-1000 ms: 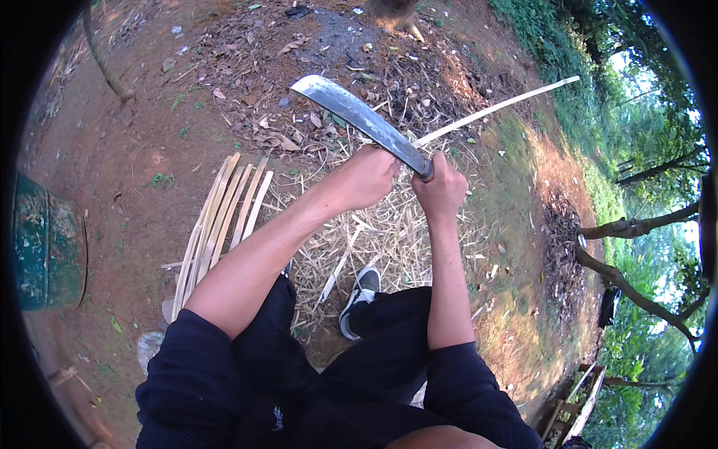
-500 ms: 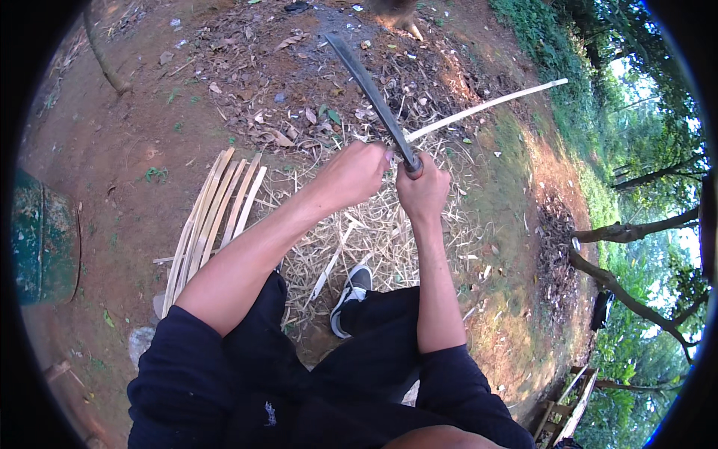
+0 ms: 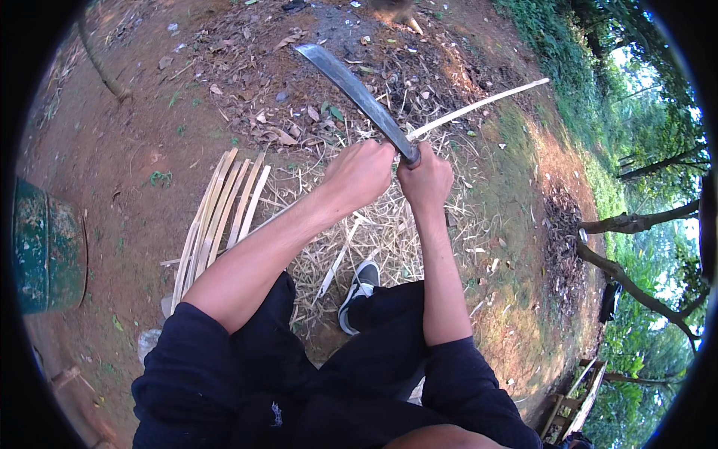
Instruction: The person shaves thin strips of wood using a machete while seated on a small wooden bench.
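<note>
While both hands grip at chest-front height, a machete blade meets a pale bamboo strip above bare ground.

The reddish dirt ground carries a green drum at the left edge, a heap of dry bamboo shavings under the arms, and a bundle of split bamboo slats lying left of that heap. One dark shoe with a white sole rests on the shavings. The blade runs up and to the left from the hands; the strip extends up and to the right from the same point. The left hand is clenched, apparently around the strip's near end. The right hand, touching it, is closed on the machete handle, with the blade base emerging just above its knuckles.
</note>
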A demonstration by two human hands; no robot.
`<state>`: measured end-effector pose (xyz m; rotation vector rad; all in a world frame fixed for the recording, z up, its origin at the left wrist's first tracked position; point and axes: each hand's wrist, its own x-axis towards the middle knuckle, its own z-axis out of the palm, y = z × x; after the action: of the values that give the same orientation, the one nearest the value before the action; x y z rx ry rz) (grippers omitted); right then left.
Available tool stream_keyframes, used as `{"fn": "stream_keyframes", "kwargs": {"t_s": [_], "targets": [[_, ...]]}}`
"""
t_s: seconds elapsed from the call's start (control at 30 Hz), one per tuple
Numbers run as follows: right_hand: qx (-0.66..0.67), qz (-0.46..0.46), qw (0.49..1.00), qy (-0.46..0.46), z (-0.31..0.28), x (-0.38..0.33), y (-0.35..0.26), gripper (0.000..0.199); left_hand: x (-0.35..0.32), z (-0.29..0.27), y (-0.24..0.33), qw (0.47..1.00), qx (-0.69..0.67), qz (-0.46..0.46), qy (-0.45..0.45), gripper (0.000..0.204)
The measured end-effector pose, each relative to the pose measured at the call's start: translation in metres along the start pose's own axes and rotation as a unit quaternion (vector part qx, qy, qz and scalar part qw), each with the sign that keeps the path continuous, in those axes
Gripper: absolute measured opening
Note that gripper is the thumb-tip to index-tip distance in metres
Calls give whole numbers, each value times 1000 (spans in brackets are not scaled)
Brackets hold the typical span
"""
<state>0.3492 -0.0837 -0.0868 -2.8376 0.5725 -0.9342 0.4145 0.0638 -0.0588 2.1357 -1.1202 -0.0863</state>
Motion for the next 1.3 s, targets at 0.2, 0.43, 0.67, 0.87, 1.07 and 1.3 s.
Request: {"fn": "stream_keyframes", "kwargs": {"t_s": [0.2, 0.43, 0.67, 0.87, 1.07, 1.3], "targets": [[-16, 10, 1000, -14, 8, -1, 6, 17, 2, 2, 3, 998, 47, -21, -41, 17], [-7, 38, 999, -21, 16, -1, 7, 13, 4, 5, -1, 998, 53, -12, -24, 12], [-10, 28, 998, -64, 21, -6, 8, 18, -1, 9, -11, 997, 55, -27, -44, 15], [-13, 32, 997, -76, 24, -5, 8, 18, 3, 10, -12, 992, 54, -57, -97, 15], [37, 118, 989, -84, 27, -1, -7, 17, 9, 16, -18, 998, 7, -53, -28, 14], [283, 191, 928, -147, 17, 1, -23, 21, 7, 11, -22, 996, -26, -87, -23, 27]]}}
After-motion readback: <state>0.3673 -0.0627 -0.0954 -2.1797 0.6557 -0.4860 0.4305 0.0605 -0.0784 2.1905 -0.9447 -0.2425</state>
